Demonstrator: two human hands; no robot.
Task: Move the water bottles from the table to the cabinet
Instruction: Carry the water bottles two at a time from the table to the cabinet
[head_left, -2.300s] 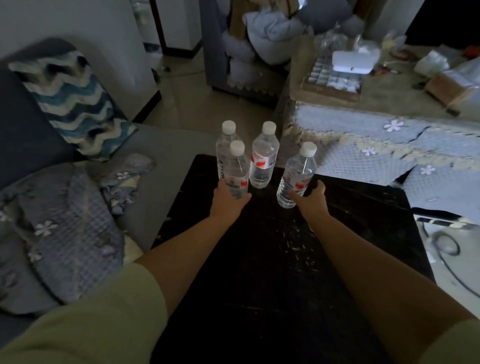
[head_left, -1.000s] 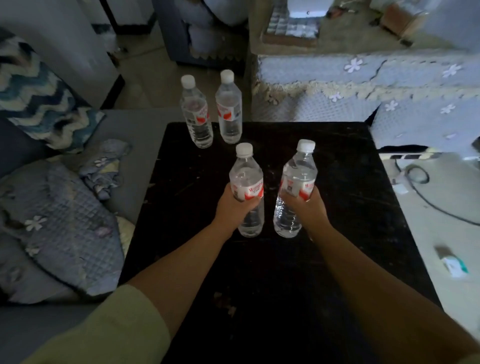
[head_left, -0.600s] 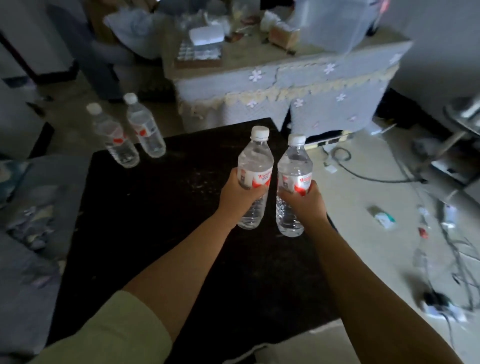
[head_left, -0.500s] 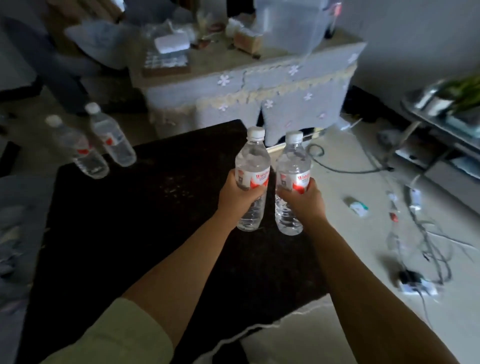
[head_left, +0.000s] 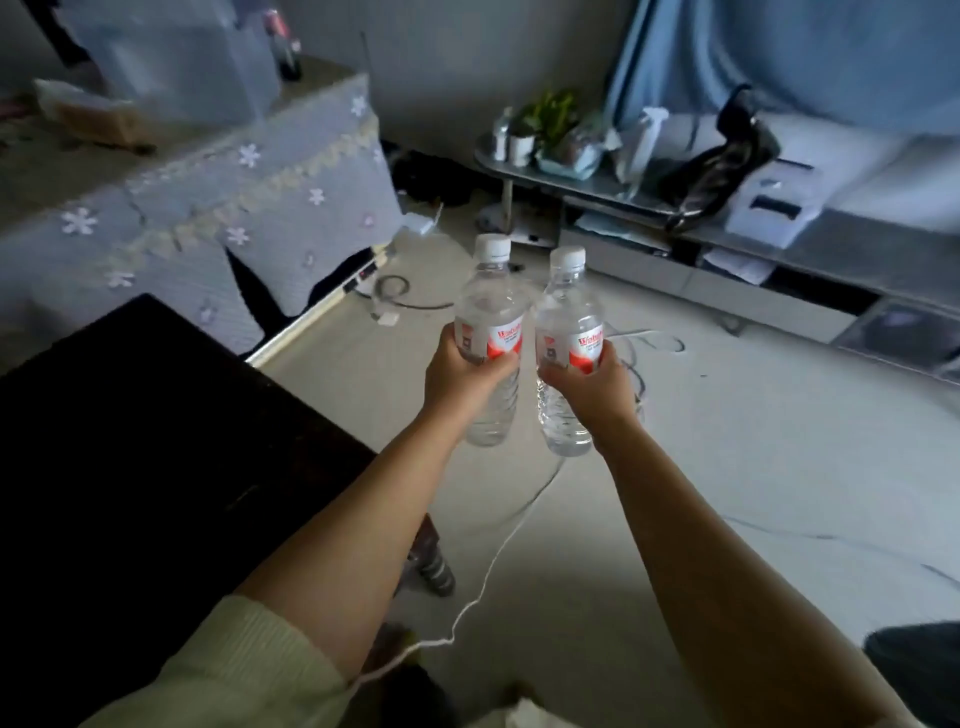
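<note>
I hold two clear water bottles with white caps and red-and-white labels, upright and side by side in the air over the pale floor. My left hand (head_left: 460, 376) grips the left water bottle (head_left: 488, 306) around its middle. My right hand (head_left: 589, 387) grips the right water bottle (head_left: 569, 317) the same way. The black table (head_left: 135, 441) lies to my left, below the hands; the other bottles on it are out of view. A low grey cabinet (head_left: 779, 260) runs along the wall ahead on the right.
A cloth-covered table (head_left: 197, 208) with flower patches stands at the left back. The cabinet top carries a small plant (head_left: 550, 117), a spray bottle (head_left: 647, 140) and a dark figure (head_left: 722, 166). Cables (head_left: 405, 291) and a white cord (head_left: 498, 551) cross the floor.
I lifted two bottles off the black table and turned right; the view swung from the table to the floor and cabinet, leaving two bottles behind out of view.
</note>
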